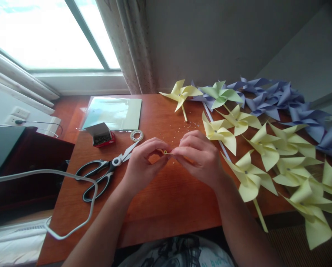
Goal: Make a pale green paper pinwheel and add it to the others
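Note:
Over the middle of the table, my left hand (145, 159) and my right hand (199, 155) meet, fingertips pinched together. Between them is a small yellow strip of paper (166, 152) with a tiny curled loop at its end. Both hands grip it, and the fingers cover most of it. Large scissors (116, 162) with black and grey handles lie partly spread, left of my left hand. A yellow paper pinwheel (219, 130) rests just beyond my right hand. Small paper bits (179, 129) are scattered on the wood past my fingers.
On the table (166, 207), a small red box (104, 137) stands with its lid up, beside a tape roll (136, 135) and packaged paper sheets (113, 113). Yellow pinwheels, one green pinwheel (220, 93) and several purple pinwheels (282, 96) crowd the right. A white cable (92, 207) loops at left.

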`<state>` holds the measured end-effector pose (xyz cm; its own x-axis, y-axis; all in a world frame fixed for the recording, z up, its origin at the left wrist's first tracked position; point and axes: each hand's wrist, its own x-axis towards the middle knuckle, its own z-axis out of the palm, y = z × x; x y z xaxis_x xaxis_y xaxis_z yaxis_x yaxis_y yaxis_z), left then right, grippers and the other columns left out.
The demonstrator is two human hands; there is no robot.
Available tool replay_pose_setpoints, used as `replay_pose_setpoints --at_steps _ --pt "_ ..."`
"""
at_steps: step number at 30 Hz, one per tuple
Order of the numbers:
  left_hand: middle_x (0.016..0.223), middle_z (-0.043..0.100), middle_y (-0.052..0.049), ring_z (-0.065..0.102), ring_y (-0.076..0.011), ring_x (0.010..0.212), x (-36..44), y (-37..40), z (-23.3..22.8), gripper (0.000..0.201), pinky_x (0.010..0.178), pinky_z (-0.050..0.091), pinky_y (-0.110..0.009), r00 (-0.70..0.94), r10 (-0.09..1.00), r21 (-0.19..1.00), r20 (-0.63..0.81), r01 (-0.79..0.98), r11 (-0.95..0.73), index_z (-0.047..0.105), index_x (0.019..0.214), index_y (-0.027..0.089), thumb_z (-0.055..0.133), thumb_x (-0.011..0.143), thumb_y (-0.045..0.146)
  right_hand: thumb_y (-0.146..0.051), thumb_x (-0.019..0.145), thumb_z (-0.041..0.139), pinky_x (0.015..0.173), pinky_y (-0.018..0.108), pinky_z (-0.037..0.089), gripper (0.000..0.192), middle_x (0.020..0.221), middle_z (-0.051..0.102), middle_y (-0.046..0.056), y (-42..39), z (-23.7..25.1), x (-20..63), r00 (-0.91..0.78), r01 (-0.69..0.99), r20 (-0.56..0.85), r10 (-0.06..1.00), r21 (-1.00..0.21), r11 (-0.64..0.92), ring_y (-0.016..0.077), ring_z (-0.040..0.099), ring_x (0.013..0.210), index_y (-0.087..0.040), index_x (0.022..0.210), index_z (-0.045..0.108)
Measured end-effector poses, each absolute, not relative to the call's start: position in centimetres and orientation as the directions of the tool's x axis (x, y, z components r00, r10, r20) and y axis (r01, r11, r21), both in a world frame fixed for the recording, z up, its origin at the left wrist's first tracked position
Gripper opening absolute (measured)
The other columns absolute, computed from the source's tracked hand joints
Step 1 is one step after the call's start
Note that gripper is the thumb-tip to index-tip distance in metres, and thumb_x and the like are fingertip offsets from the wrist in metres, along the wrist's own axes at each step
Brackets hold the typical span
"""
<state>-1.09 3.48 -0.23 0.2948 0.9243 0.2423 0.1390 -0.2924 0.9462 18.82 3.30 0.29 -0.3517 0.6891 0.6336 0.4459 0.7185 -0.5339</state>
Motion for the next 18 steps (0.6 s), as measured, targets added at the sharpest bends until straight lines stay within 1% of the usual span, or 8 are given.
replay_pose_setpoints --at_steps 3,7,11,14,18 --pt "0.087 0.067 -0.006 0.063 -0.0184 0.082 -1.3 3.61 -0.22 0.009 0.074 0.054 -0.03 0.298 0.909 0.932 0.293 0.125 -0.341 0.071 0.086 0.019 0.077 0.082 0.015 -0.011 0.089 0.07 0.079 0.04 0.058 0.02 0.084 0.068 0.005 3.15 0.49 19.09 -0.358 0.467 0.665 0.656 -0.481 0.742 0.024 0.061 0.093 -0.028 0.098 0.074" --pt "0.093 0.067 -0.007 0.065 -0.0194 0.088 -1.51 3.62 -0.28 0.015 0.08 0.055 -0.032 0.312 0.888 0.922 0.339 0.078 -0.379 0.071 0.09 0.019 0.074 0.082 0.007 -0.007 0.087 0.071 0.078 0.039 0.06 0.024 0.085 0.071 0.006 3.08 0.81 19.29 -0.359 0.489 0.7 0.617 -0.423 0.763 0.0236 0.063 0.094 -0.027 0.099 0.075" --pt "0.094 0.068 -0.007 0.067 -0.0193 0.089 -1.59 3.61 -0.23 0.021 0.082 0.055 -0.033 0.315 0.868 0.895 0.385 0.102 -0.434 0.071 0.093 0.019 0.072 0.081 0.002 -0.006 0.087 0.07 0.076 0.037 0.061 0.022 0.084 0.073 0.005 3.11 1.11 19.26 -0.343 0.52 0.719 0.604 -0.39 0.76 0.0223 0.064 0.093 -0.025 0.095 0.076" --pt "0.094 0.068 -0.006 0.066 -0.0184 0.088 -1.6 3.6 -0.2 0.025 0.08 0.054 -0.032 0.33 0.859 0.886 0.392 0.118 -0.449 0.068 0.092 0.019 0.07 0.079 -0.003 -0.005 0.086 0.072 0.076 0.036 0.061 0.018 0.083 0.073 0.006 3.18 1.2 19.21 -0.338 0.538 0.73 0.594 -0.368 0.758 0.0224 0.064 0.092 -0.021 0.093 0.076" --pt "0.085 0.064 -0.001 0.059 -0.0139 0.078 -1.61 3.5 -0.05 0.03 0.072 0.049 -0.027 0.351 0.85 0.877 0.393 0.133 -0.461 0.061 0.086 0.019 0.069 0.076 -0.007 -0.004 0.084 0.073 0.076 0.037 0.061 0.018 0.082 0.072 0.006 3.29 1.12 19.26 -0.333 0.553 0.731 0.595 -0.36 0.752 0.023 0.064 0.092 -0.02 0.092 0.076"
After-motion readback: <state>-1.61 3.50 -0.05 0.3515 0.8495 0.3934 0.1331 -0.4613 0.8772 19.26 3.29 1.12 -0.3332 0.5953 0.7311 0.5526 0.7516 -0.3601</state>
